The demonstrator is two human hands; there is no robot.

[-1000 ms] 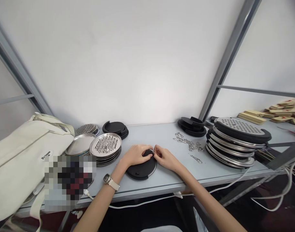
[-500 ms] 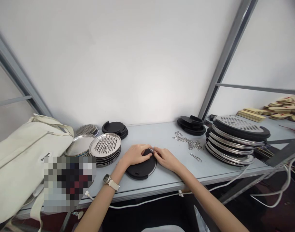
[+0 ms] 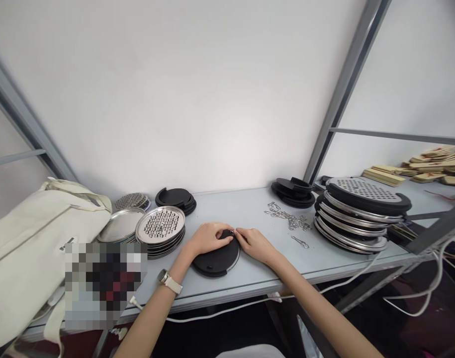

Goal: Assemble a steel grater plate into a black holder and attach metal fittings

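Note:
A round black disc (image 3: 214, 261) with a metal edge showing at its right side lies flat on the table in front of me. My left hand (image 3: 208, 238) is closed on its far edge, thumb across the top. Fingertips of my right hand (image 3: 254, 243) are pinched at the disc's upper right rim, touching a small shiny metal clip (image 3: 232, 232) mostly covered by my fingers. To the right, several loose metal clips (image 3: 289, 217) lie in a scatter, with a single one (image 3: 300, 242) nearer to me.
On the left stand round metal grater plates (image 3: 160, 223), plain metal discs (image 3: 122, 224), black holders (image 3: 175, 199) and a cream bag (image 3: 37, 253). On the right rise a tall stack of graters in black holders (image 3: 361, 214) and more black parts (image 3: 293, 193). A white cable (image 3: 227, 312) runs along the table's front edge.
The view has shifted slightly. Both hands stay at the disc's rim, and less of the metal clip shows between the fingertips now.

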